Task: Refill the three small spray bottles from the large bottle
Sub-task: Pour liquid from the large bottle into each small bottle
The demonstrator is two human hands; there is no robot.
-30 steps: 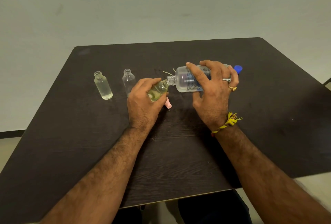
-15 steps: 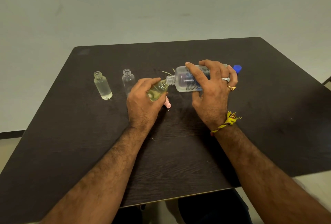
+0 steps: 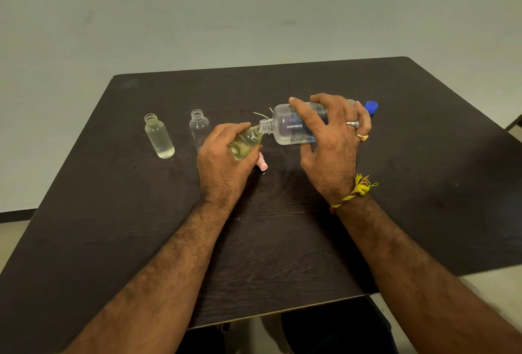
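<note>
My right hand grips the large clear bottle, tipped on its side with its open neck pointing left. My left hand holds a small bottle tilted toward it, holding yellowish liquid, its mouth right at the large bottle's neck. Two more small uncapped bottles stand upright at the left: one holds clear liquid, the other looks empty and sits just behind my left hand.
A pink spray cap lies on the dark table under my left hand. A blue cap rests behind my right hand. Thin spray tubes lie beyond the bottle necks.
</note>
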